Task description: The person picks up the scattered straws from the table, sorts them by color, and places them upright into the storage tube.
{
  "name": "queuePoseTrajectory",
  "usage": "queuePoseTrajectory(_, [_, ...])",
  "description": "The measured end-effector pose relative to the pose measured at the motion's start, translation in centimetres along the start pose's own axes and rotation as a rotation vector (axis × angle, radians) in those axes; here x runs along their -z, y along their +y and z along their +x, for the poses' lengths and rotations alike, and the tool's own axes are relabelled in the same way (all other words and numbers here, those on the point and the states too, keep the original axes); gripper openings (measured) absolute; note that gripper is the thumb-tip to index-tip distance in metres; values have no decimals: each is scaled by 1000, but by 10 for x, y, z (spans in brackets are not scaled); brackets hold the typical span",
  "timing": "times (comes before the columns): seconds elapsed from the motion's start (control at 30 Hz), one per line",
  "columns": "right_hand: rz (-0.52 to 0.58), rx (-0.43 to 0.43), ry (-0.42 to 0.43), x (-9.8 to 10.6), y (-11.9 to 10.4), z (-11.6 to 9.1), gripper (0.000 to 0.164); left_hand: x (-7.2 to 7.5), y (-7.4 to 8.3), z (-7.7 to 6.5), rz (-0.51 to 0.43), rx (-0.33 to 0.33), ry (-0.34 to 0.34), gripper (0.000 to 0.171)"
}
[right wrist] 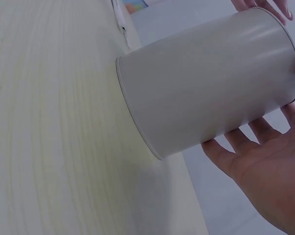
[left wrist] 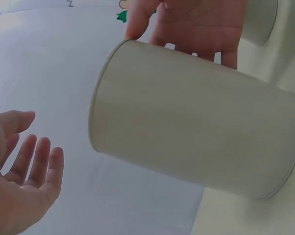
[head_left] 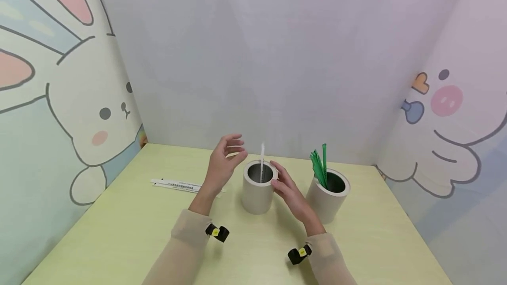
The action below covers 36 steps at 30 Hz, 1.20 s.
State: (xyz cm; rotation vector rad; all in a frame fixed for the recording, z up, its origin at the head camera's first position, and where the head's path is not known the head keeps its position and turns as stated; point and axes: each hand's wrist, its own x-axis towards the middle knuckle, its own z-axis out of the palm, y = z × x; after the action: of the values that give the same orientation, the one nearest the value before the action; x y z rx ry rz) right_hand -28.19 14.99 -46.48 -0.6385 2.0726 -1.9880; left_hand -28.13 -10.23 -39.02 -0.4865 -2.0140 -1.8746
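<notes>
An off-white cylindrical canister (head_left: 256, 199) stands upright on the table in front of me. One slim white wrapped straw (head_left: 262, 155) stands in it and rises above the rim. My right hand (head_left: 291, 192) holds the canister from its right side, thumb at the rim and fingertips against the wall. To the left of the rim, my left hand (head_left: 222, 166) hovers with loosely bent fingers and nothing in them. In the left wrist view this hand (left wrist: 27, 171) is apart from the canister. Paper-wrapped straws (head_left: 178, 184) with dark print lie on the table, partly hidden behind my left wrist.
A second off-white canister (head_left: 325, 203) stands to the right, close to my right wrist, with several green-wrapped straws (head_left: 318, 169) leaning in it. The pale yellow table (head_left: 119, 232) ends at a grey-white cloth backdrop (head_left: 253, 65). Cartoon-printed panels flank both sides.
</notes>
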Motion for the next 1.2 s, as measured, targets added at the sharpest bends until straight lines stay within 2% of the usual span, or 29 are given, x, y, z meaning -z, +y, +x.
queuePoseTrajectory(0.13, [-3, -6, -8, 1, 1, -1, 61, 24, 3, 2, 99, -44, -50, 51])
queuePoseTrajectory(0.27, [0, 3, 1, 2, 1, -2, 61, 55, 0, 4, 251, -84, -119, 48])
queuePoseTrajectory(0.47, [-3, 7, -3, 4, 1, -2, 61, 104, -9, 1, 469, -77, -223, 47])
queuePoseTrajectory(0.6, [-4, 6, -8, 4, 0, -2, 62, 128, -18, -5, 603, -76, -301, 45])
queuePoseTrajectory(0.77, [-8, 9, -9, 1, 0, -2, 62, 154, -30, -15, 786, -122, -429, 42])
queuePoseTrajectory(0.87, [-11, 10, -8, 1, 0, -1, 62, 168, -36, -22, 859, -138, -499, 40])
queuePoseTrajectory(1.0, [-11, 12, -10, 1, -1, -2, 61, 179, -43, -26, 896, -110, -572, 38])
queuePoseTrajectory(1.2, [-11, 9, -7, 1, -1, -3, 61, 188, -53, -26, 911, -39, -670, 33])
